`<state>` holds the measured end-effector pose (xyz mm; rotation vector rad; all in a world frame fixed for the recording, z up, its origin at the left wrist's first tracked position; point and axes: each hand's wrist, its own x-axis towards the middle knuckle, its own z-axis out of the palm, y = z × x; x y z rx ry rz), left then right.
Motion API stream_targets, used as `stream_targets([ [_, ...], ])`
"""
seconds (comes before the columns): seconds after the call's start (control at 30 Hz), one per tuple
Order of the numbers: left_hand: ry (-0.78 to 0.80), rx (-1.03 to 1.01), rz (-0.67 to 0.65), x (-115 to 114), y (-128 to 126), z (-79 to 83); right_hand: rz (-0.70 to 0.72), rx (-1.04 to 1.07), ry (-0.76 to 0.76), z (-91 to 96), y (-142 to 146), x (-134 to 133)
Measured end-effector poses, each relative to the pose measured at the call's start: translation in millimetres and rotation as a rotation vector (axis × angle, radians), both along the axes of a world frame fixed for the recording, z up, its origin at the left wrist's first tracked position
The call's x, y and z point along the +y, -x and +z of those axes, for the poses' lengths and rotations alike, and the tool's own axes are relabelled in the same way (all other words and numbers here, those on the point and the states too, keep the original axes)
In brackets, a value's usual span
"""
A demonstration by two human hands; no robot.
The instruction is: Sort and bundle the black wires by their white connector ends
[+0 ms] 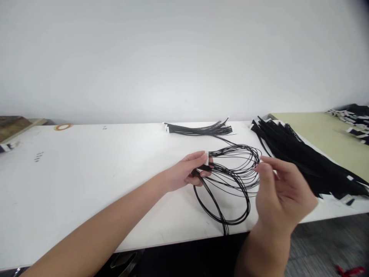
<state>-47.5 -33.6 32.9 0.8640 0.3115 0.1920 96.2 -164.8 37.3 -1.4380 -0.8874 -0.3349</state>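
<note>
Gripping white connector (206, 158) and black wires (219, 153) in left hand (192, 167); curling right hand (284, 192) at loops, not showing clearly whether pinching. Apparently working midway, not showing remaining steps.

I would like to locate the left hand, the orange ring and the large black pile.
Left hand (188, 169): head view, middle of the hand.
Orange ring (57, 127): head view, left part of its rim.
Large black pile (302, 159): head view, middle of its top.

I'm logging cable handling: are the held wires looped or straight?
Looped: the black wires curve out and back beside the left hand.
</note>
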Motion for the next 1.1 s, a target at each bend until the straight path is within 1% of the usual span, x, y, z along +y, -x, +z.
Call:
stream_targets([
  [0.07, 0.021, -0.015, 0.043, 2.8, 0.7, -0.1, -0.130, 0.151, -0.118, -1.4, -1.8, 1.4],
  [0.1, 0.035, -0.024, 0.062, 4.0, 1.2, 0.1, -0.163, 0.217, -0.151, -2.4, -3.5, 2.1],
  [0.17, 0.070, -0.046, 0.090, 6.2, 2.4, 0.4, -0.151, 0.311, -0.132, -5.7, -8.4, 2.7],
  [0.23, 0.102, -0.073, 0.106, 7.8, 3.4, 0.5, -0.078, 0.341, -0.019, -10.4, -14.2, 1.7],
  [0.3, 0.118, -0.100, 0.110, 8.7, 4.2, 0.3, 0.034, 0.310, 0.157, -14.6, -17.7, 0.2],
  [0.37, 0.125, -0.114, 0.098, 8.9, 4.6, 0.0, 0.159, 0.229, 0.311, -16.2, -15.9, -0.3],
  [0.43, 0.121, -0.112, 0.076, 8.3, 4.8, -0.3, 0.259, 0.127, 0.388, -14.4, -8.5, 1.1],
  [0.57, 0.099, -0.096, 0.059, 6.6, 5.1, -0.9, 0.330, -0.033, 0.404, -9.2, 11.9, 8.4],
  [0.67, 0.100, -0.088, 0.056, 6.1, 5.4, -1.8, 0.342, -0.149, 0.382, -11.9, 20.0, 14.0],
  [0.73, 0.104, -0.099, 0.052, 6.0, 5.5, -2.5, 0.379, -0.202, 0.386, -16.0, 21.0, 16.9],
  [0.83, 0.108, -0.124, 0.037, 5.7, 5.3, -3.5, 0.481, -0.210, 0.403, -20.1, 20.7, 19.6],
  [0.9, 0.103, -0.131, 0.035, 5.5, 5.2, -4.1, 0.514, -0.194, 0.407, -19.9, 21.5, 19.9],
  [1.0, 0.094, -0.120, 0.038, 5.1, 5.2, -5.2, 0.518, -0.155, 0.402, -16.5, 24.6, 18.7],
  [1.1, 0.087, -0.093, 0.041, 4.6, 5.1, -5.5, 0.494, -0.141, 0.379, -13.1, 28.2, 17.1],
])
